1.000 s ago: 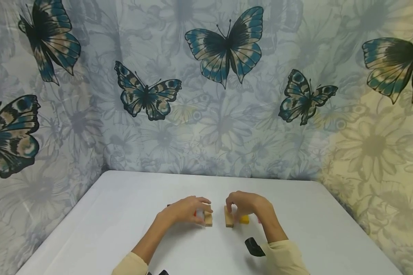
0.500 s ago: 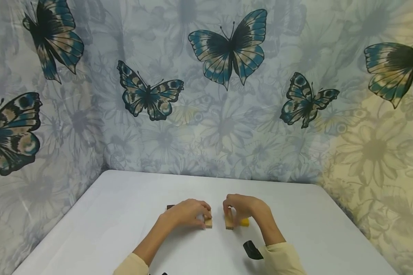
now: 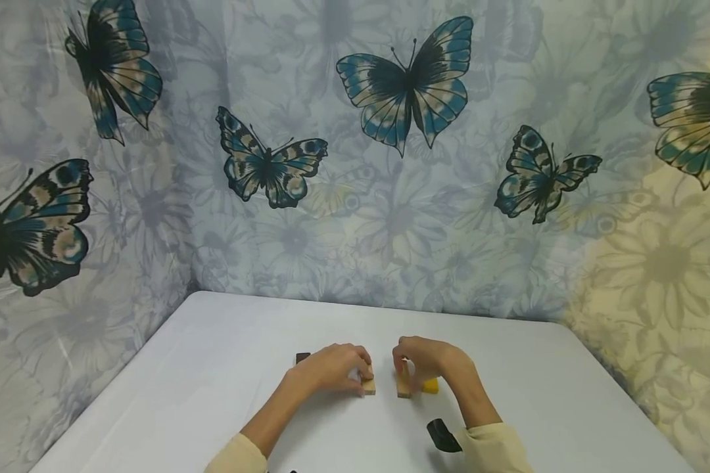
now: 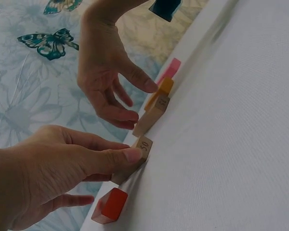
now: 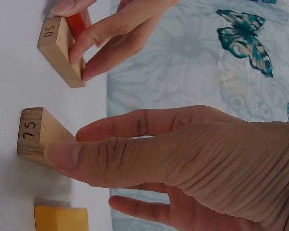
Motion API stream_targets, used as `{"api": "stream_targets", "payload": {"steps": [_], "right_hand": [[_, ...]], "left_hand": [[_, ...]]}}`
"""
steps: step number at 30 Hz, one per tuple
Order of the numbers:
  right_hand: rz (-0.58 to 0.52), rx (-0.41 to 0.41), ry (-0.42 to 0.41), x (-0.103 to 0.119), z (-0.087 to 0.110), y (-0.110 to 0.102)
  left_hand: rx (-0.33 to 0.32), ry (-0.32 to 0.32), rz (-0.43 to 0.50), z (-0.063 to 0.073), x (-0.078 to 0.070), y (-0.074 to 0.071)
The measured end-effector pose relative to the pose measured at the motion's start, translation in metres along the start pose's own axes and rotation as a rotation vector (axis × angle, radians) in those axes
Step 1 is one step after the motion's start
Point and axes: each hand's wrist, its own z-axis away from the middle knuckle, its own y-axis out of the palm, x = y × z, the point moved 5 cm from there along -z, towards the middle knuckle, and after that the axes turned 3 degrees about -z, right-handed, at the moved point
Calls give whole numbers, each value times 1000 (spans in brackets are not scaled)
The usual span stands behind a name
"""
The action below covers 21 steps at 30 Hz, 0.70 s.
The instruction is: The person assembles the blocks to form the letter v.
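Two pale wooden blocks stand a short gap apart on the white table. Between its thumb and fingers, my left hand pinches the block marked 50. The block marked 75 is pinched by my right hand, thumb on one side and forefinger at its far end. Just outside the left hand's grip, a red block sits beside the 50 block. To the right of the 75 block is a yellow block, partly behind the right hand in the head view.
Beyond the yellow block lies a pink block. A dark block shows behind the left hand. The white table ends at a butterfly-print cloth along its back and sides.
The left fingers have closed in from a spread pose onto the 50 block. My right hand has come down a little around the 75 block. The head view has swung slightly left.
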Motion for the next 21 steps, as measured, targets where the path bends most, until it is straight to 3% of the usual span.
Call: {"api": "stream_targets", "payload": {"steps": [21], "right_hand": [[80,-5,19,2,-2,4]], "left_hand": [[-13,-12,-1,-1,-3,3]]}}
